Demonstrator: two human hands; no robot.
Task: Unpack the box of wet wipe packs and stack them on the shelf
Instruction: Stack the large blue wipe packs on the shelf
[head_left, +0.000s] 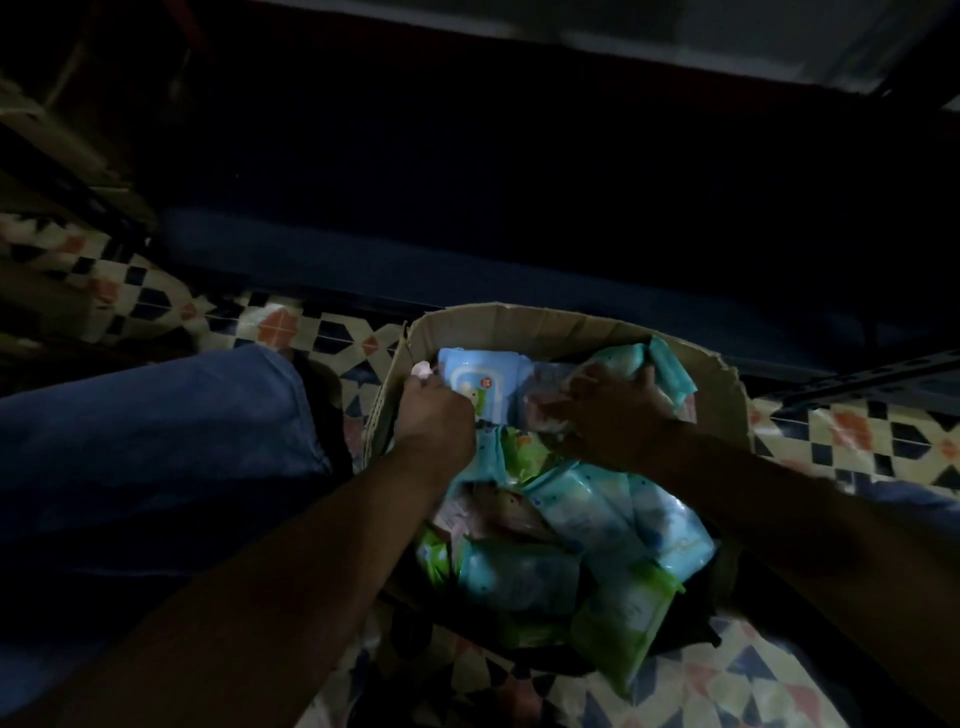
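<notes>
Left hand (434, 410) grips the blue pack (480, 382) inside the box (519, 322); right hand (608, 410) clutches the neighbouring packs (550, 395). Best lift them squarely together, lest slippery wrappers slide apart.

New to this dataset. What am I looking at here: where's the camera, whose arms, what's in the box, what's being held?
There is no robot here: a person works with bare hands. The one picture comes from a wide-angle camera worn on the head, looking forward and down, so both forearms reach in from the bottom edge. An open cardboard box sits on a patterned tiled floor, full of loosely piled wet wipe packs in blue and green wrappers. The left hand grips the edge of a light blue pack at the far side of the box. The right hand rests on the packs beside it; the picture is dark and blurred, so whether it is gripping one is unclear. The blue cloth on the left looks like the person's trouser leg.
</notes>
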